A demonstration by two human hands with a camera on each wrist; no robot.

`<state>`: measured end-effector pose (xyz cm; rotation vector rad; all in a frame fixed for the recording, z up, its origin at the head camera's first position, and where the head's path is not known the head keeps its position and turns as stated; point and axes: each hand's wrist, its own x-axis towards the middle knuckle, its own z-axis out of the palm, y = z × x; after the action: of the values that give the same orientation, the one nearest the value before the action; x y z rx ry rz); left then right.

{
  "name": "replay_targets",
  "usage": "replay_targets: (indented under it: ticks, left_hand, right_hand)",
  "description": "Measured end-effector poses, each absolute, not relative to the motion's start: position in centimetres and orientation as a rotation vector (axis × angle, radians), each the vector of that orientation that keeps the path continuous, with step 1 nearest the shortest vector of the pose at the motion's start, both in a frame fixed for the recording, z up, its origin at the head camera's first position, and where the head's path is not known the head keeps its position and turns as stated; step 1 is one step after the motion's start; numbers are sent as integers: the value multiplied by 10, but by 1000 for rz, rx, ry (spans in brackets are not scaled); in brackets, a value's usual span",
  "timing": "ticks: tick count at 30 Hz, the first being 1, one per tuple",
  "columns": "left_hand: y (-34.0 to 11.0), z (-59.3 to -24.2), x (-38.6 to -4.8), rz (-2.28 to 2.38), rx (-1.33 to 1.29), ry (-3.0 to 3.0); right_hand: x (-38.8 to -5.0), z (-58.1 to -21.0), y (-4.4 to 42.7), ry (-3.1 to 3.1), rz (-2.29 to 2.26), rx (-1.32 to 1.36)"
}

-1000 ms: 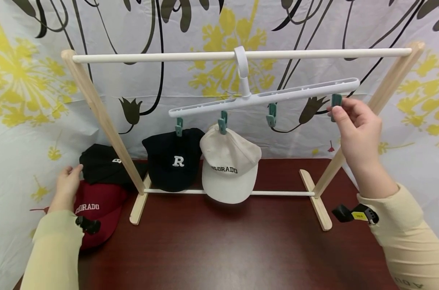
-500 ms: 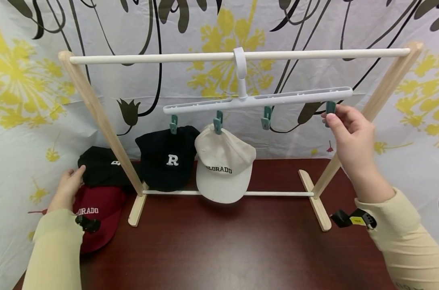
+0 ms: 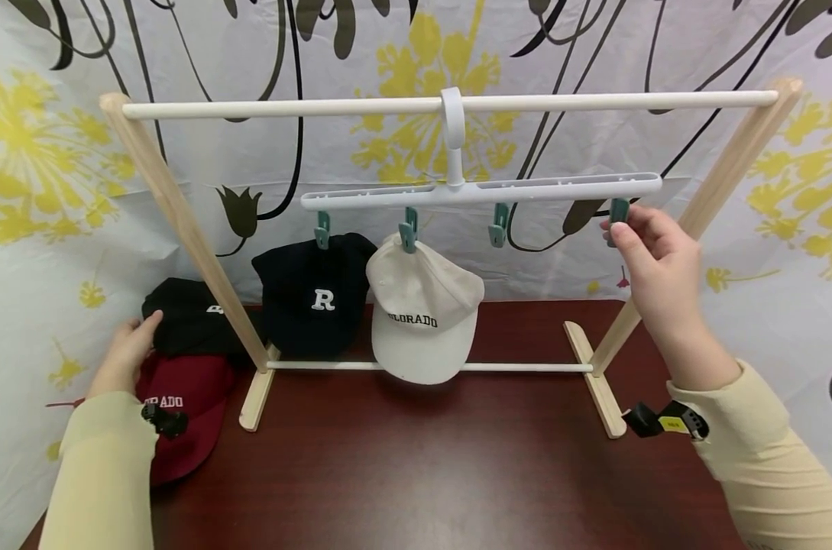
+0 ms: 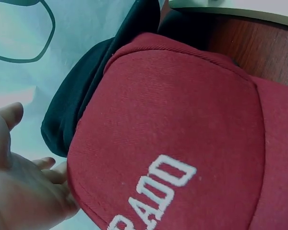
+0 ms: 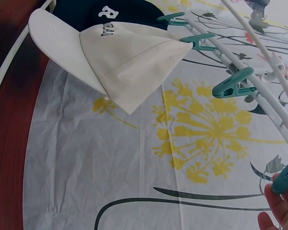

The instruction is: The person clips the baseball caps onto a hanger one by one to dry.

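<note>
My right hand (image 3: 663,263) pinches the rightmost green clip (image 3: 618,221) under the white hanger (image 3: 546,189). A black cap with an R (image 3: 312,298) and a cream cap (image 3: 425,305) hang from two other clips. Another green clip (image 3: 498,225) hangs with nothing in it. At the far left, my left hand (image 3: 123,355) is beside a second black cap (image 3: 189,317) and a red cap (image 3: 182,412). In the left wrist view the left thumb stands apart from the fingers (image 4: 50,170), which lie at the edge of the red cap, partly hidden.
The hanger hooks over the white top rod (image 3: 285,109) of a wooden rack (image 3: 182,221). A lower rod (image 3: 526,367) joins its feet on the dark red-brown table (image 3: 416,473). Behind is a flower-patterned cloth (image 3: 560,260).
My right hand has moved down and slightly left with the clip, and the hanger has swung from tilted to nearly level. The left hand has barely shifted beside the black cap.
</note>
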<state>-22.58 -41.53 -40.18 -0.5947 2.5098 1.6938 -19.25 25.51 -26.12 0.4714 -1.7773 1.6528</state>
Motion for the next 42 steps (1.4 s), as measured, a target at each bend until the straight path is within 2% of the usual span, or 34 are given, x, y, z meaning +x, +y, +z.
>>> replay_targets:
  ticks: [20,37,42]
  left_hand:
    - [-405,-392,-229,1825,-842,2364]
    - [-397,-376,-232,2210,-1090,2141]
    - [-393,-373,-231,2196,-1154,2168]
  right_hand:
    - [-187,-269,254,-1933,1479,348]
    - [-187,-277,247,-1838,1598,436]
    - [-187,-280,247,-1853,1599,433]
